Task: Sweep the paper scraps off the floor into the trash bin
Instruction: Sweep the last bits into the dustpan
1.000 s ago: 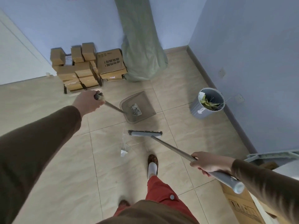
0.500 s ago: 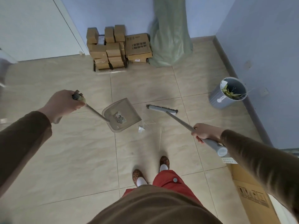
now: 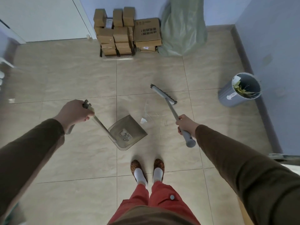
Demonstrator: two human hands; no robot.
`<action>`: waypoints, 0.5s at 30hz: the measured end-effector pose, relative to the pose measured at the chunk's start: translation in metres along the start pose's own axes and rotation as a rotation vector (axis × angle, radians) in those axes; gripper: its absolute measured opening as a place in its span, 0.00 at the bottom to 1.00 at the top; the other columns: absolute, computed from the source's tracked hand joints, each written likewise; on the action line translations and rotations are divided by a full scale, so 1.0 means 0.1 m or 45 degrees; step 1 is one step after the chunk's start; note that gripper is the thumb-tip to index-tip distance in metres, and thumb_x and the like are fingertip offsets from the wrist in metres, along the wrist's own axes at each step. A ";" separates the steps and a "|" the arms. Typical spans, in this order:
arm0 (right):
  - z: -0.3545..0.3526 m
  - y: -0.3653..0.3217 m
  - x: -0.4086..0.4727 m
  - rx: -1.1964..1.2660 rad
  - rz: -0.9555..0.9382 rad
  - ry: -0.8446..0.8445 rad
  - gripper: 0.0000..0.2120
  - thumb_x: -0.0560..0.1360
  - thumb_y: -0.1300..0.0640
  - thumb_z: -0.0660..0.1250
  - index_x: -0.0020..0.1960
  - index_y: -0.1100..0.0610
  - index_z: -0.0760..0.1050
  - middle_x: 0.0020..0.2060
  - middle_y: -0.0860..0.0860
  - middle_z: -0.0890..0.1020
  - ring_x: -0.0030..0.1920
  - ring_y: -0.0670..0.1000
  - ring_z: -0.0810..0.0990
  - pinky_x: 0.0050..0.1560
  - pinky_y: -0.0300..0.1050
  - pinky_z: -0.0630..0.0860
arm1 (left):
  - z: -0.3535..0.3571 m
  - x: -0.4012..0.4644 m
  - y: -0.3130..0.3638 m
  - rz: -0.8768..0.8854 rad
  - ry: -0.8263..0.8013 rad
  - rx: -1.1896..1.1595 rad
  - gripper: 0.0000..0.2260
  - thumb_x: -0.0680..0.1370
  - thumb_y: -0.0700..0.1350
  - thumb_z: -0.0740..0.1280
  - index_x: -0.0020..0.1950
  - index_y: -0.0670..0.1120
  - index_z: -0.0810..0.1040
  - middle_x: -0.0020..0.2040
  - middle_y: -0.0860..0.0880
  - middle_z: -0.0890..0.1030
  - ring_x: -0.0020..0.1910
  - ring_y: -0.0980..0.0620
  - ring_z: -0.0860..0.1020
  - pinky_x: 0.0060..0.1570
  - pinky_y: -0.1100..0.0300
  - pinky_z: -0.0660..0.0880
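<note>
My left hand grips the long handle of a translucent brown dustpan that rests on the tile just ahead of my feet. My right hand holds the grey broom handle near its top end. The broom head lies on the floor farther out, to the right of the dustpan. A small white paper scrap lies between the pan's lip and the broom head, with thin straw-like bits around it. The grey trash bin stands at the right wall, holding leaves and paper.
Stacked cardboard boxes and a green sack line the far wall. A white door is at the back left. Another small white scrap lies at the far left. My feet stand together on the tile.
The view has swung left and down. The dustpan has come back toward my feet and now sits left of the scrap. The broom head has turned and moved beyond the scrap.
</note>
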State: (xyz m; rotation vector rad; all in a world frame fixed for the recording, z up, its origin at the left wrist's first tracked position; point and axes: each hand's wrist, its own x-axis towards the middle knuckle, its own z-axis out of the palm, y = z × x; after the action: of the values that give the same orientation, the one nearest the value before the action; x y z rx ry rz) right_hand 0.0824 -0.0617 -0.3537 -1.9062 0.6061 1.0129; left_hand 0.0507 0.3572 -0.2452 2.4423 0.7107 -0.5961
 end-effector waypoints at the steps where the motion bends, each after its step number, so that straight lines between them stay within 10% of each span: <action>1: 0.07 0.00 0.07 -0.056 -0.003 -0.006 0.14 0.81 0.62 0.56 0.66 0.60 0.64 0.43 0.59 0.74 0.32 0.52 0.73 0.30 0.45 0.74 | 0.02 0.04 0.04 -0.016 0.001 -0.035 0.06 0.70 0.42 0.74 0.43 0.39 0.82 0.37 0.43 0.85 0.41 0.44 0.85 0.50 0.46 0.82; 8: 0.53 0.33 0.04 -0.413 0.080 -0.186 0.19 0.81 0.60 0.52 0.71 0.53 0.56 0.50 0.60 0.73 0.36 0.53 0.73 0.29 0.44 0.73 | 0.19 0.15 0.40 -0.007 -0.021 0.004 0.07 0.72 0.41 0.73 0.44 0.37 0.82 0.38 0.42 0.85 0.40 0.46 0.85 0.48 0.50 0.83; 15: 0.06 0.73 -0.62 -0.381 0.033 -0.413 0.15 0.80 0.57 0.59 0.66 0.48 0.65 0.34 0.53 0.74 0.26 0.47 0.70 0.24 0.39 0.69 | 0.12 0.11 0.45 -0.034 -0.064 -0.047 0.08 0.73 0.39 0.73 0.47 0.35 0.82 0.42 0.39 0.85 0.45 0.42 0.85 0.51 0.49 0.83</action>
State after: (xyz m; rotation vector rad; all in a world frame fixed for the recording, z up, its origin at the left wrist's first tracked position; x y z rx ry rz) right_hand -0.0078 -0.0922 -0.3378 -1.9295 0.3044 1.4588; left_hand 0.0822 0.3216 -0.2446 2.3789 0.7290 -0.6468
